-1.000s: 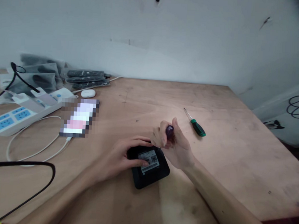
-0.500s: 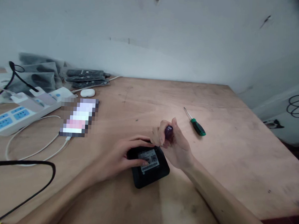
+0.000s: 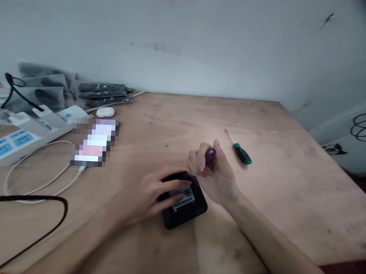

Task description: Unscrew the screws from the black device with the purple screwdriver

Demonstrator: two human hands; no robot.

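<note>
A flat black plastic box point(image 3: 185, 215) with rounded corners lies on the table, a white printed label point(image 3: 184, 200) on its upper face. My left hand point(image 3: 160, 191) rests over the box's left side. Its fingers are stretched out and apart, thumb and a finger lying across the label. Above the far right corner of the box, my right hand point(image 3: 216, 175) is closed in a fist round the purple handle of a screwdriver point(image 3: 210, 156). The shaft and tip of that screwdriver are hidden behind the hand.
A green-and-black screwdriver point(image 3: 242, 153) lies right of my hands. To the left are a phone point(image 3: 96, 142) on a white cable, a white earbud case point(image 3: 105, 112), a power strip point(image 3: 32, 135) and several bagged dark items point(image 3: 104, 94). A black cable point(image 3: 38, 198) loops front left.
My right hand has risen slightly and shifted right with the screwdriver. My left hand's fingers have moved from the box's far edge onto its top face. The view has shifted a little.
</note>
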